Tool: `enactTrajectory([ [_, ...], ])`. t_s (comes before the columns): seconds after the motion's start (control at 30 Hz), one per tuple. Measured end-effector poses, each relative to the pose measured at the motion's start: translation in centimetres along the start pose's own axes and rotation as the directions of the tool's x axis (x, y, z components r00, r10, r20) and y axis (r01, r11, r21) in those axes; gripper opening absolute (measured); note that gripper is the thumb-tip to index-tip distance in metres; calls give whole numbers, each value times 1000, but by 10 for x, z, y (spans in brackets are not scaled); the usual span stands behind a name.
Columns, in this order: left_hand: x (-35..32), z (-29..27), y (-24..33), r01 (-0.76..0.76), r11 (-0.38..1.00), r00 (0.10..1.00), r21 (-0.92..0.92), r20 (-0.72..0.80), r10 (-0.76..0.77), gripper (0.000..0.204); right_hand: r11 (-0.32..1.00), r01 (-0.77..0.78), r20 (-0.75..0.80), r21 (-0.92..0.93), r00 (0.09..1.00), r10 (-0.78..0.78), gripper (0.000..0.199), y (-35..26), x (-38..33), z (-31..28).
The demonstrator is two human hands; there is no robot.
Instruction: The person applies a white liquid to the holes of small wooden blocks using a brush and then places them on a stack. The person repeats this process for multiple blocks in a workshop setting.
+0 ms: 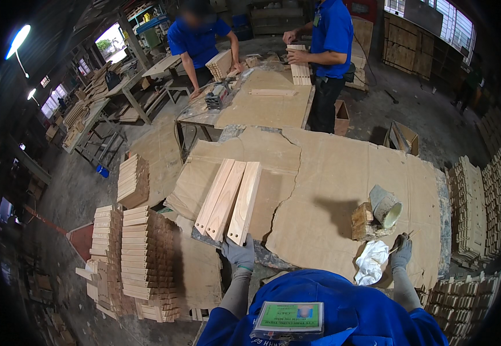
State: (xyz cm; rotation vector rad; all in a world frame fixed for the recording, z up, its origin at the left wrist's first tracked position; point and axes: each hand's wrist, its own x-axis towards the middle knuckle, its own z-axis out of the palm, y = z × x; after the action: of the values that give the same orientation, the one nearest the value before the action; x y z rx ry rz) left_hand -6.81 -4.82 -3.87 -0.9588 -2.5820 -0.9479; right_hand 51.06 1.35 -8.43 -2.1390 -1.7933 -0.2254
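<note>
Left hand (pixel 239 252), gloved, fingers pressing near end of three wooden slats (pixel 229 200) lying side by side at 9 o'clock on cardboard-covered bench (pixel 331 173). Right hand (pixel 401 249) pinching thin tool, 3 o'clock, beside white rag (pixel 371 260) and tipped glue pot (pixel 387 206). Judgement: keep slat ends flush, faces butted.

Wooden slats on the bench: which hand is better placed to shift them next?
Left, probably. The left hand rests at the near ends of the wooden slats; the right hand holds a thin tool beside the white rag.
</note>
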Motion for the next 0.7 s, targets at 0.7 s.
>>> enactTrajectory([
  [0.7,0,1,-2,27,999,999,-23,37,-27,78,999,19,14,45,1000,-19,34,-11,2,-16],
])
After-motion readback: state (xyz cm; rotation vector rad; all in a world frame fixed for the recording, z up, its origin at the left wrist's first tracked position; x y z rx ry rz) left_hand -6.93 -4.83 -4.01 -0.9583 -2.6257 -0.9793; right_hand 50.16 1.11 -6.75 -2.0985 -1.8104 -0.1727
